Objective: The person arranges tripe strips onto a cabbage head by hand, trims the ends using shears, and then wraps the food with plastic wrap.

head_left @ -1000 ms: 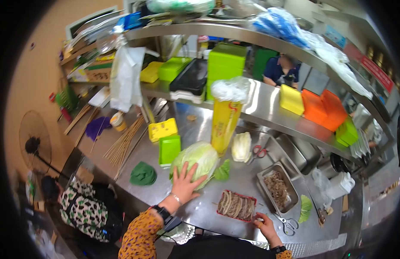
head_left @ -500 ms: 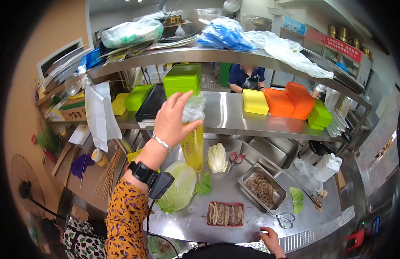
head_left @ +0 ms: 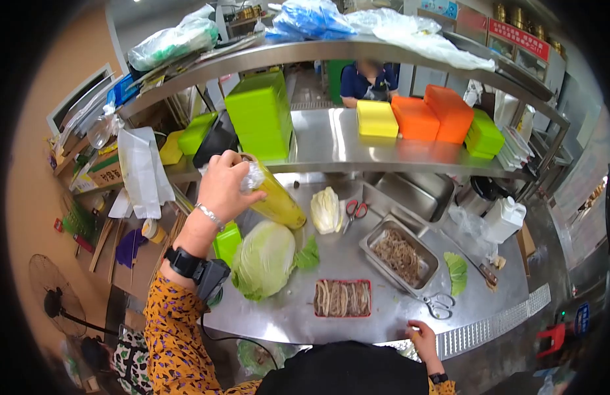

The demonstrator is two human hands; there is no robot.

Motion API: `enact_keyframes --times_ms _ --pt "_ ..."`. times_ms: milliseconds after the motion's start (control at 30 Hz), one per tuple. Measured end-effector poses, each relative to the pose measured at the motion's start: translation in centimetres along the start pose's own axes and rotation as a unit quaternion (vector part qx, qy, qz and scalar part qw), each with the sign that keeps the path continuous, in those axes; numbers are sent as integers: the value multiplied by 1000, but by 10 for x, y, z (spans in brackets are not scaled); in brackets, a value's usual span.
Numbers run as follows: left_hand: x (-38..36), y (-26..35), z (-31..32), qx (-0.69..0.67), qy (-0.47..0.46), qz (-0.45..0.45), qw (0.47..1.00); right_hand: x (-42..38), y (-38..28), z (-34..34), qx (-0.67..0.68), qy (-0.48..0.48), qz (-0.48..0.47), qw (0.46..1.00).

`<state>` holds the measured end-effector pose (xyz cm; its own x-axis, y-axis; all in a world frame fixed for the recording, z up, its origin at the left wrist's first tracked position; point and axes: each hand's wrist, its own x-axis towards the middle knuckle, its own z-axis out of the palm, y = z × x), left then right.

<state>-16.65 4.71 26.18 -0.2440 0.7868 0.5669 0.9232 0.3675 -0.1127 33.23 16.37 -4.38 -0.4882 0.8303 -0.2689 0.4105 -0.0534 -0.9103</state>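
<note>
My left hand (head_left: 225, 186) is closed round the top of a tall yellow plastic packet (head_left: 282, 203), where clear plastic bunches up. The packet leans, its lower end down by the cabbages. Just in front of it lies a big napa cabbage (head_left: 264, 260) with a loose leaf (head_left: 307, 255); a smaller peeled cabbage (head_left: 327, 210) is to the right. My right hand (head_left: 423, 341) hovers by the front edge of the steel counter, fingers loosely bent and apart, nothing clearly held. Nearest to it are grey-handled scissors (head_left: 440, 305) and a red tray of sliced strips (head_left: 342, 298).
A steel pan of brown shreds (head_left: 397, 253), red-handled scissors (head_left: 353, 214), a knife (head_left: 486, 274) and a white jug (head_left: 502, 220) stand rightward. Green boxes (head_left: 259, 118) and orange boxes (head_left: 446, 115) line the steel shelf (head_left: 331, 148). A person (head_left: 369, 82) is beyond it.
My left hand has gone from spread fingers beside the packet's top to closing round it. The packet has tipped left from upright. My view has shifted downward.
</note>
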Motion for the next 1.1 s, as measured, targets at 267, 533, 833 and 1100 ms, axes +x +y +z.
enact_keyframes --times_ms 267,533,833,1100 --pt "-74 -78 70 -356 102 -274 888 45 -48 23 -5 -100 -55 994" --pt "-182 -87 3 -489 293 -438 695 93 -104 66 203 -182 16 962" --pt "-312 39 -62 -510 301 -524 612 123 -162 146 276 -334 15 901" --pt "-317 72 -32 -601 284 -531 526 58 -146 54 324 -215 53 920"
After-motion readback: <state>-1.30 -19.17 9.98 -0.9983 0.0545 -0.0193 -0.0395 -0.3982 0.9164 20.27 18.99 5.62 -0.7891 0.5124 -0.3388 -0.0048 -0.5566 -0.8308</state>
